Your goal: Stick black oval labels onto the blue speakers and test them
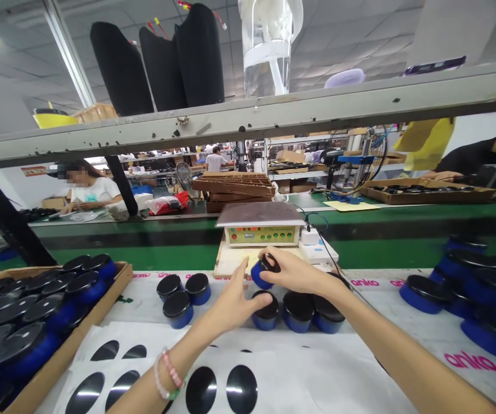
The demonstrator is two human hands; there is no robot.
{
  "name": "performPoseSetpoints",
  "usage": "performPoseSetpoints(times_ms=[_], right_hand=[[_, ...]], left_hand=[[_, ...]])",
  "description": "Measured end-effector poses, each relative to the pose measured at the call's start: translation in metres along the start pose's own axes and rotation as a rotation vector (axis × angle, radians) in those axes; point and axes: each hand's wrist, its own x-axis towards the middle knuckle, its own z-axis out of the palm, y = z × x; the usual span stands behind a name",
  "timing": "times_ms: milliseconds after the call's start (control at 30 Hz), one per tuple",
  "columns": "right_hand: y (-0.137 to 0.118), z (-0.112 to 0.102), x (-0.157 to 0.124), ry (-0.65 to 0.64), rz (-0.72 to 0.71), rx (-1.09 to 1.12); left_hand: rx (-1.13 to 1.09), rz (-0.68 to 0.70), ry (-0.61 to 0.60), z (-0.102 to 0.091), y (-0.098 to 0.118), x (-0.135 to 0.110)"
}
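My right hand (290, 273) grips a round blue piece with a black top (259, 276), tilted and raised in front of the control box. My left hand (236, 299) is open beside it, thumb and fingers apart. Its thumb reaches over the edge of another blue piece with a glossy black top (265, 315); I cannot tell whether they touch. Right of that one, under my right forearm, stand more such pieces (297, 313). A group of three (178, 310) sits left of my left hand. Sheets with black round stickers (200, 390) lie beneath my forearms.
A cardboard tray (114, 287) full of blue pieces stands at left; more are piled (485, 293) at right. Behind my hands is a control box (260, 233) with a cable. A green conveyor (179, 253) runs beyond, under an overhead shelf (213, 123). Other people sit across.
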Motion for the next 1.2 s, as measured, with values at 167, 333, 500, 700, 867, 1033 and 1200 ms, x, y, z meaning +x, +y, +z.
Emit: performPoseSetpoints(times_ms=[167, 333, 500, 700, 867, 1033, 1200], right_hand=[[-0.024, 0.001, -0.011, 0.122, -0.041, 0.229], [-0.026, 0.017, -0.011, 0.237, -0.011, 0.382], [-0.031, 0.027, -0.014, 0.254, -0.001, 0.418], [-0.024, -0.001, -0.028, 0.333, 0.036, 0.356], [0.001, -0.023, -0.039, 0.415, 0.156, 0.269], [0.03, -0.049, -0.058, 0.551, 0.333, 0.054], [0.061, -0.075, -0.094, 0.589, 0.525, -0.146]], left_hand=[[0.022, 0.134, 0.095, -0.005, 0.033, 0.009], [0.119, 0.138, 0.161, -0.002, 0.034, 0.001], [0.243, 0.133, 0.166, 0.002, 0.024, -0.009], [0.464, 0.078, 0.17, -0.016, -0.009, -0.023], [0.689, 0.014, 0.224, -0.039, -0.043, -0.028], [0.788, -0.081, 0.29, -0.058, -0.062, -0.031], [0.735, -0.121, 0.281, -0.052, -0.052, -0.033]])
